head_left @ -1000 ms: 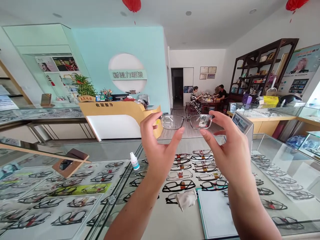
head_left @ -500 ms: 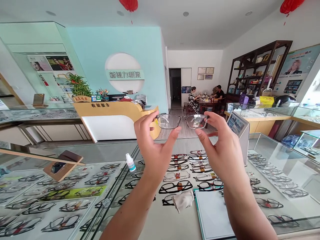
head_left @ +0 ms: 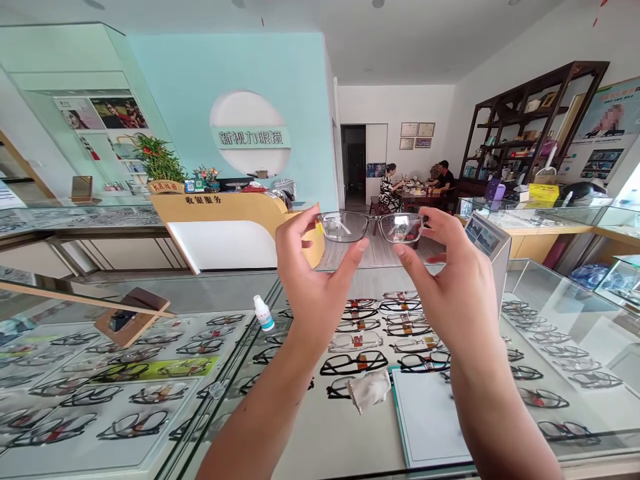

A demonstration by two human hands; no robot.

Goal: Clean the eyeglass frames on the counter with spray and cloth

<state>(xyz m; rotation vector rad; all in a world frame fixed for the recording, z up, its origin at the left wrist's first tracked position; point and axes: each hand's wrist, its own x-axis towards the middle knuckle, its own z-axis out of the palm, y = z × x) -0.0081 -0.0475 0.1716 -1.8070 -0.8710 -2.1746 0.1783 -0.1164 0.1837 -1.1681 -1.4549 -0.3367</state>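
Both hands hold up one pair of eyeglasses (head_left: 345, 228) with a thin dark frame and clear lenses, level above the glass counter. My left hand (head_left: 317, 273) grips its left end, thumb below the lens and fingers at the hinge. At the opposite end, my right hand (head_left: 445, 273) pinches the frame the same way. A small yellow spot shows by the left hinge. Beneath the hands, a crumpled pale cleaning cloth (head_left: 370, 391) lies on the counter beside a white board with a teal edge (head_left: 427, 420). A small white spray bottle (head_left: 263, 313) stands left of my left forearm.
Rows of eyeglasses (head_left: 354, 362) lie inside the glass display case (head_left: 340, 447). On the left counter rests a wooden stand (head_left: 131, 319). An upright sign (head_left: 487, 257) stands right of my right hand. Two people (head_left: 391, 190) sit at a far table beyond a cash desk (head_left: 220, 233).
The view has tilted down a little, so the room sits higher in the picture. My hands and the eyeglasses appear slightly higher and further right, with the grip unchanged.
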